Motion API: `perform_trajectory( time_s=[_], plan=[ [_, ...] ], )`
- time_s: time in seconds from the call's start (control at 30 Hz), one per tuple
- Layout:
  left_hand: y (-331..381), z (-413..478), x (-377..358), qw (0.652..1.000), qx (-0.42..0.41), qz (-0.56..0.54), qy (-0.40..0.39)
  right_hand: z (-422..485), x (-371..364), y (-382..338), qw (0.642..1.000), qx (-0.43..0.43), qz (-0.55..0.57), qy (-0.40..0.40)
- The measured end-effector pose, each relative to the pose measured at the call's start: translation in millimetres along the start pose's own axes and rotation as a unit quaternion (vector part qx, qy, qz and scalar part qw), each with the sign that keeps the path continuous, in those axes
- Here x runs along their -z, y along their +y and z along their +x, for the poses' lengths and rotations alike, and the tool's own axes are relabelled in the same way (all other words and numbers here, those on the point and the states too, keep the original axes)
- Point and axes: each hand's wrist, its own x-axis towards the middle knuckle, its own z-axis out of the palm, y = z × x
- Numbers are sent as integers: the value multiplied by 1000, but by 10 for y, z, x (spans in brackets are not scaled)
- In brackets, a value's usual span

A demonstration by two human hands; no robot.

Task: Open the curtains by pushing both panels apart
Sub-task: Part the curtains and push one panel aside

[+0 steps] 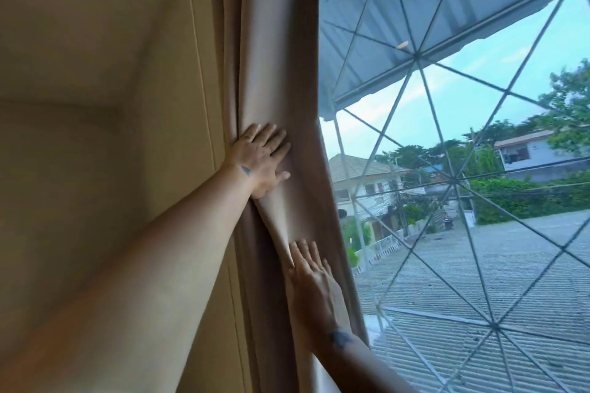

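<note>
Both hands flat on fabric, neither gripping. Left hand (260,158) is spread wide, palm pressed into the curtain panel (274,51) at mid-height, fingers fanned toward the window. Right hand (311,284) sits lower and nearer the glass, fingers straight and close together, pointing up along the fold, palm against the cloth.

Left of frame: plain cream wall (95,105), smooth and matte, with a thin vertical seam running down it.

Panel is beige, thick, soft-looking fabric, bunched into deep vertical pleats. Long axis runs top to bottom, leaning slightly in this wide-angle view. It hangs between the wall and the window, gathered against the wall side; creases pinch in around the left palm.

Right of it: window (463,169) uncovered, with a white metal grille (416,56) of thin bars meeting in star-shaped nodes. Beyond the glass: corrugated roof (479,281), houses, trees, pale sky.
</note>
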Motion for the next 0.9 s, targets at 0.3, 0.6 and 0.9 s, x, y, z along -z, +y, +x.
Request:
perform_trajectory(
  time_s=[0.3, 0.6, 0.9],
  plan=[
    [-237, -97, -467, 1000, 18, 4, -12, 111, -459, -181, 995, 26, 63, -79],
    [-184, -214, -255, 1000, 3, 8, -13, 9, -322, -153, 995, 16, 59, -80],
    [122, -336, 48, 994, 2, -103, 20, -338, 353, 107, 996, 35, -28, -73]
  ],
)
